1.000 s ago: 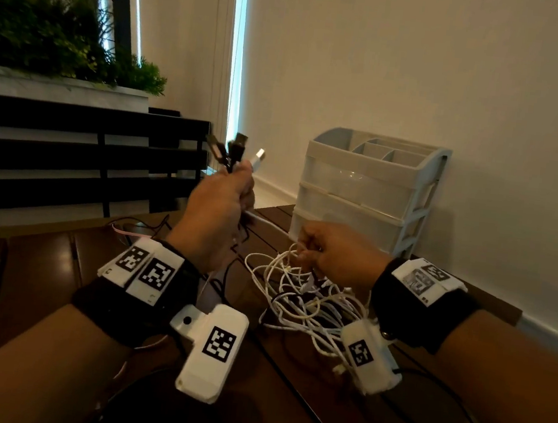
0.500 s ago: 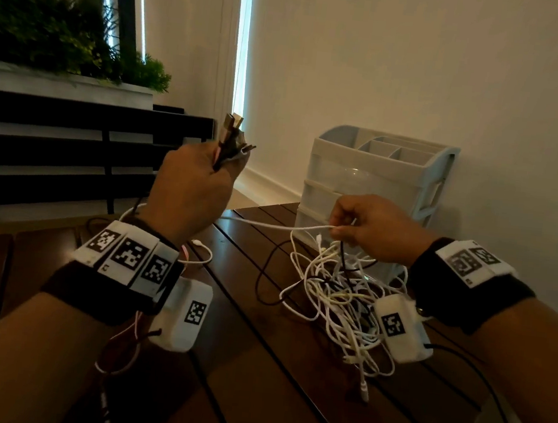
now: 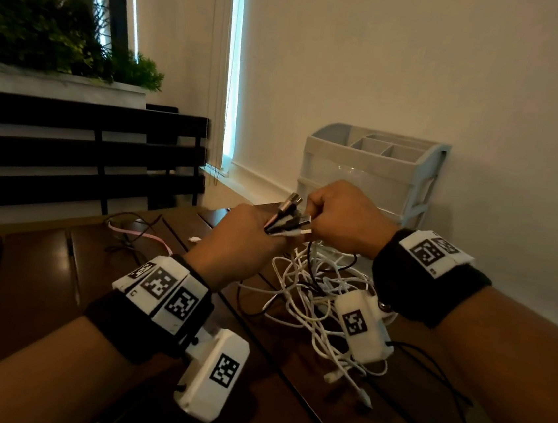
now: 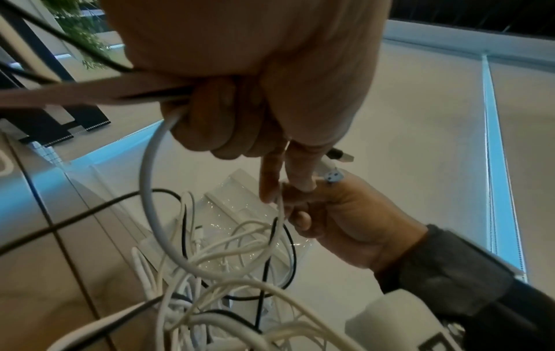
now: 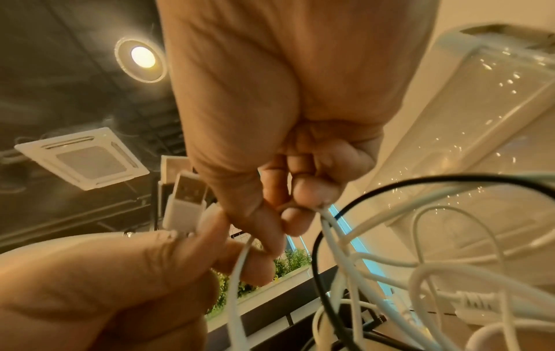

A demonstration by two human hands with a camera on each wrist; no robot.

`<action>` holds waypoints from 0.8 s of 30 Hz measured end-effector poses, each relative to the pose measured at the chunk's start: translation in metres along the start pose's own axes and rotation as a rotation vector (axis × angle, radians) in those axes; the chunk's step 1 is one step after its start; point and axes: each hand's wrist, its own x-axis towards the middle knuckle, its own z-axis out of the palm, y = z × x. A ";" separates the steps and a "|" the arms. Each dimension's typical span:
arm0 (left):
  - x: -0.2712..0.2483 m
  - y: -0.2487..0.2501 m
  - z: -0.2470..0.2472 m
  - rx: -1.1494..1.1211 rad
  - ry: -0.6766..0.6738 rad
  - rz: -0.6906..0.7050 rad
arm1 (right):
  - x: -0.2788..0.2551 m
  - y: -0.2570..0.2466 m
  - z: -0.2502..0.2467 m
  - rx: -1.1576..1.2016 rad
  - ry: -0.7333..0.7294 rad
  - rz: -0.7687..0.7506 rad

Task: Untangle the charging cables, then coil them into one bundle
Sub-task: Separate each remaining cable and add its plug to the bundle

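White and black cables (image 3: 310, 294), pink cable (image 3: 141, 234), dark-brown table (image 3: 40, 275)

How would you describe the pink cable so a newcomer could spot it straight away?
Start at the dark wooden table and look to its far left part, left of the left hand and away from the white tangle under the right hand. The pink cable lies there flat among thin black leads. It is the only pink one; the rest are white or black.

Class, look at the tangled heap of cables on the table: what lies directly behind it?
Behind the cable heap stands a grey drawer organiser against the wall. The right hand and cables cover its lower drawers; nothing shows in the clear top drawer.
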 end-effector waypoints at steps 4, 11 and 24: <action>0.002 0.000 -0.004 0.061 0.002 0.003 | -0.002 0.001 0.004 0.040 -0.064 0.006; 0.005 0.004 -0.022 0.325 0.083 0.027 | 0.002 0.012 0.000 -0.269 -0.110 -0.054; 0.015 -0.006 -0.045 0.415 0.213 -0.023 | -0.007 0.044 -0.005 -0.390 -0.109 -0.031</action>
